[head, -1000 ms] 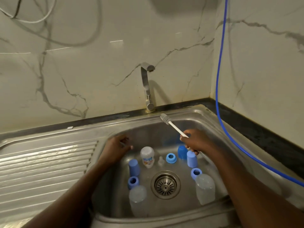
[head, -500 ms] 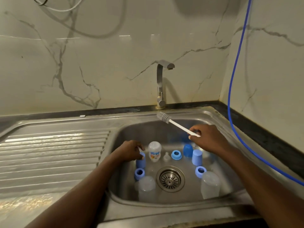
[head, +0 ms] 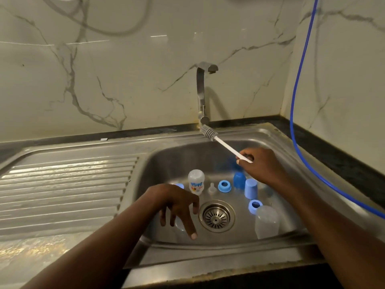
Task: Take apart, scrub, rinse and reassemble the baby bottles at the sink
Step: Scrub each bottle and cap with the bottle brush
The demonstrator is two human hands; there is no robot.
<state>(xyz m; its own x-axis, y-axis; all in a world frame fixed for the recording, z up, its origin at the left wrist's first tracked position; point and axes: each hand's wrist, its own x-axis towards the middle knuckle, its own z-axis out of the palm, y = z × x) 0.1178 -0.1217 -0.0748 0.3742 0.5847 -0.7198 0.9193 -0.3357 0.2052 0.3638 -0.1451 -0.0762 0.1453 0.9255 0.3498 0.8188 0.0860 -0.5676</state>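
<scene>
- I see the steel sink (head: 208,253) front rim nearest, with the ribbed drainboard (head: 62,184) to its left.
- The left hand (head: 177,205) hangs over the bowl, fingers loose and pointing down, gripping nothing. A clear bottle body (head: 179,226) sits partly hidden under it.
- The drain strainer (head: 216,215) is just right of that hand. A second clear bottle (head: 267,222) stands front-right, with a blue ring (head: 254,206) right behind it.
- Mid-bowl row: small printed bottle (head: 195,182) with blue lettering I can't read, clear nipple (head: 212,187), another ring (head: 224,186), dark blue cap (head: 239,180), light blue cap (head: 251,188).
- The right hand (head: 260,165) is clamped on the white handle of the bottle brush (head: 208,133). The bristle head points up-left over the back rim.
- The hands are well apart. All bottle parts are in the bowl, none held.
- Far side: faucet (head: 202,92), veined marble wall (head: 125,69), blue hose (head: 298,101) running down the right corner.
</scene>
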